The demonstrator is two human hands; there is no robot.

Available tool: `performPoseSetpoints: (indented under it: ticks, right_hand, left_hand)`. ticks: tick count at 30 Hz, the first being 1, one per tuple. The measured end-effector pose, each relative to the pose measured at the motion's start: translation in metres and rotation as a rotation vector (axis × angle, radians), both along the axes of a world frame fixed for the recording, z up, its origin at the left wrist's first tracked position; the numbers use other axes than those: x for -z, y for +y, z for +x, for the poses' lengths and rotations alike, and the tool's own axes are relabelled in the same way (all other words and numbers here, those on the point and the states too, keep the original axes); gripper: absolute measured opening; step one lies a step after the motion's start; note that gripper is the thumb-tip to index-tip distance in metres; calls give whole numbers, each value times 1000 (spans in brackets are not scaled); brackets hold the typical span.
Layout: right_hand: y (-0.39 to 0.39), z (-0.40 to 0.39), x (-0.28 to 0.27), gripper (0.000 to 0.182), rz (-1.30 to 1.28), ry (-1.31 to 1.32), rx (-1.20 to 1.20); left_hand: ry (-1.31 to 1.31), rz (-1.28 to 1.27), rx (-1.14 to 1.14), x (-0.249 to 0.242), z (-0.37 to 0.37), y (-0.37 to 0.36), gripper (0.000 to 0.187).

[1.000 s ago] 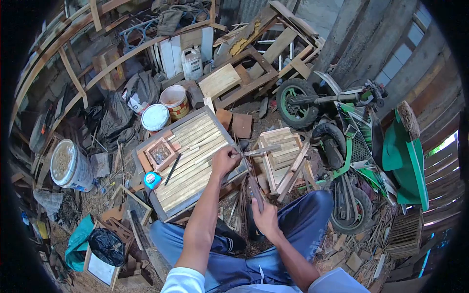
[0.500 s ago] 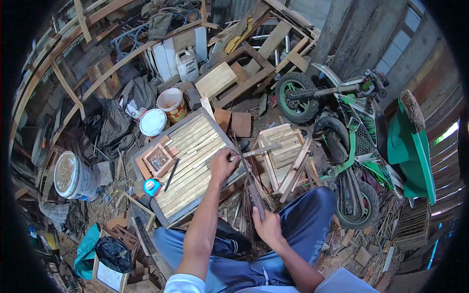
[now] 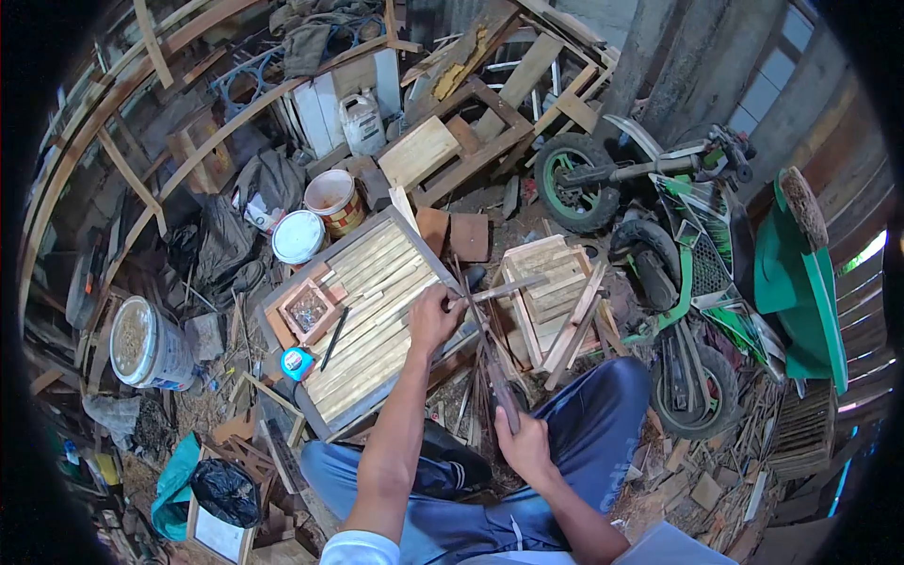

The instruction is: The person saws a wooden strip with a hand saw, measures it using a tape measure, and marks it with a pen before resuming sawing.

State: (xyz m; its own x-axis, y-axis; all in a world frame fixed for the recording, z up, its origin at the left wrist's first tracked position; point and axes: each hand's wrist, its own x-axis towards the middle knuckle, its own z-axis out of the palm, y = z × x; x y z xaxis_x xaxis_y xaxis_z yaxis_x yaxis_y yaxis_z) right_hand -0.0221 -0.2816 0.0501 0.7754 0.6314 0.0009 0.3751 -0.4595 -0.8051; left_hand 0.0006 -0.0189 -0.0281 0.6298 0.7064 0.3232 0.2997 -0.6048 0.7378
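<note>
My right hand (image 3: pixel 524 446) is closed around the handle of a long, dark handsaw (image 3: pixel 492 363), low between my knees. The blade runs up and away, narrowing toward its tip near the table edge. At that edge my left hand (image 3: pixel 434 320) is closed on a thin wooden strip (image 3: pixel 513 287), which sticks out to the right past the blade. The blade crosses the strip just beside my left fingers; the exact contact is too small to make out. Under my left hand lies a slatted wooden table top (image 3: pixel 363 353) with a grey frame.
On the table top are a small wooden box (image 3: pixel 307 312) of small pieces, a blue tape measure (image 3: pixel 297 363) and a black pen (image 3: pixel 334 339). A wooden crate (image 3: pixel 546 299) with loose strips stands at right, before a green motorbike (image 3: pixel 687 268). Buckets (image 3: pixel 298 236) stand behind the table.
My right hand has moved slightly back toward my body and to the right, with the saw. My left hand keeps its place on the strip. The whole view has shifted a little.
</note>
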Motion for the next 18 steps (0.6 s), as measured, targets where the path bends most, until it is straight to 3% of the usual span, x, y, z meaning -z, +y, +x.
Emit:
performPoseSetpoints:
  ticks: [3,5,10,11,13,18]
  right_hand:
    - [48,22,2,40,18,-23,28]
    - [83,45,34,42,29,-67,13]
    - [35,17,8,39,0,-77,-7]
    - [17,5,-1,31,155,-79,1]
    - [-17,-10,2,26,-90,37,-18]
    - [46,25,11,38,29,-9,33]
  left_hand:
    - [2,6,18,-2,2,0,22]
    - [-6,2,7,-4,3,0,20]
    - [23,-25,11,-5,1,0,19]
    - [6,-24,17,0,2,2,20]
    - [-3,35,12,-3,4,4,20]
    - [50,-29,15,-6,3,-2,29]
